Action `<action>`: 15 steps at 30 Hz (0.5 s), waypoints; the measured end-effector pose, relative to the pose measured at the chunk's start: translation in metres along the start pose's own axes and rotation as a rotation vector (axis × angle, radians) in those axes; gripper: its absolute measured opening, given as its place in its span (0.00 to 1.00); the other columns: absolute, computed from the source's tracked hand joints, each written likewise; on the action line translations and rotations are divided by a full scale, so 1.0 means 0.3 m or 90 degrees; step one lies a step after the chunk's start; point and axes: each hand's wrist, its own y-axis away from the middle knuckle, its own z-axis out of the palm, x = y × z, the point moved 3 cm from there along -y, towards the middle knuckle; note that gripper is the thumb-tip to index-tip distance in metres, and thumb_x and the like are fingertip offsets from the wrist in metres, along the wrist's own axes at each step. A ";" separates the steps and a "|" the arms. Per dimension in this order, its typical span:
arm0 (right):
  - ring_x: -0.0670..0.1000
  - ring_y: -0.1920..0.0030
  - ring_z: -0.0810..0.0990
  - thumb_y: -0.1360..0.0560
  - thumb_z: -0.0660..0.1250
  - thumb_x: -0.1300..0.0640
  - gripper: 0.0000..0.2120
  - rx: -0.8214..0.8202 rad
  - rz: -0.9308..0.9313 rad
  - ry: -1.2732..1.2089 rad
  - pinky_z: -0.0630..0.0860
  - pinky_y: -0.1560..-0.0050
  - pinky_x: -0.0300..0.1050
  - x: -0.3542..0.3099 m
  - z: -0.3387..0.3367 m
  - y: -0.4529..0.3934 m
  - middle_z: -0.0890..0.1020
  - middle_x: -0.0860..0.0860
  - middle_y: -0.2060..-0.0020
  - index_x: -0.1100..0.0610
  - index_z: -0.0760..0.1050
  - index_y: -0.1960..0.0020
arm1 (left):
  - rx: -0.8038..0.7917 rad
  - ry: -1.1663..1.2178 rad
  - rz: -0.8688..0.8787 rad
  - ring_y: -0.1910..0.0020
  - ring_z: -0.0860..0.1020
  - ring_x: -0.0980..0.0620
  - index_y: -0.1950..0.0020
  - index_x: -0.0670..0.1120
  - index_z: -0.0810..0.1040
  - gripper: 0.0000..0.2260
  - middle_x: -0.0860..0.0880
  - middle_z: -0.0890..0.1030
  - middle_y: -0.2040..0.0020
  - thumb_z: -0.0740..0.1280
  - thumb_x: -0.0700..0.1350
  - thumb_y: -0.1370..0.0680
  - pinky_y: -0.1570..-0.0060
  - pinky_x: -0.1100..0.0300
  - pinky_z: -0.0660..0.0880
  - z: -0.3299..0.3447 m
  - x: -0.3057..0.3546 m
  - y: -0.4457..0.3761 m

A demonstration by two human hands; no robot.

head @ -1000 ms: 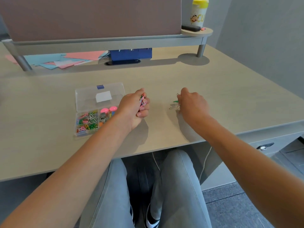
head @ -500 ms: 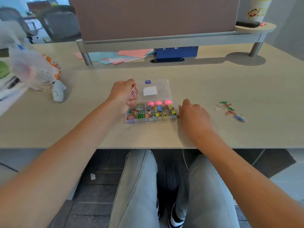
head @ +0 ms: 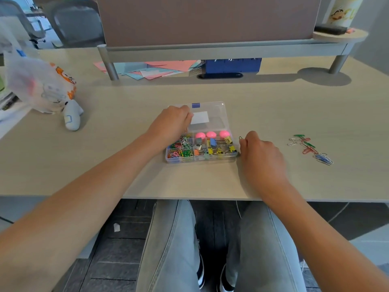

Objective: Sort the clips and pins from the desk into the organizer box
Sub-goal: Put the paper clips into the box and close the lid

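A clear organizer box (head: 210,160) lies open on the desk, its lid (head: 217,114) folded back. Its compartments hold coloured paper clips, binder clips and pink pins. My left hand (head: 170,123) hovers over the box's back-left compartment with fingers curled down; the bunch of paper clips it carried is hidden beneath it. My right hand (head: 261,152) rests by the box's right edge and pinches a green paper clip (head: 240,138). A small pile of loose paper clips (head: 309,147) lies on the desk to the right.
A plastic bag with a soft toy (head: 44,87) sits at the left. Coloured paper sheets (head: 155,69) and a blue box (head: 231,65) lie under the raised shelf (head: 210,50). The desk's front edge (head: 189,197) runs just above my knees.
Both hands have moved left from the loose pile to the organizer box. The left hand went from beside the lid to over the back-left compartment; my view turned left.
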 end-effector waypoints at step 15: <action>0.61 0.66 0.70 0.15 0.52 0.50 0.13 0.006 0.014 -0.033 0.64 0.67 0.50 0.004 0.002 0.005 0.68 0.50 0.70 0.57 0.66 0.52 | -0.001 -0.224 0.116 0.71 0.71 0.42 0.56 0.45 0.70 0.13 0.43 0.78 0.64 0.53 0.48 0.16 0.72 0.54 0.63 0.009 0.027 0.033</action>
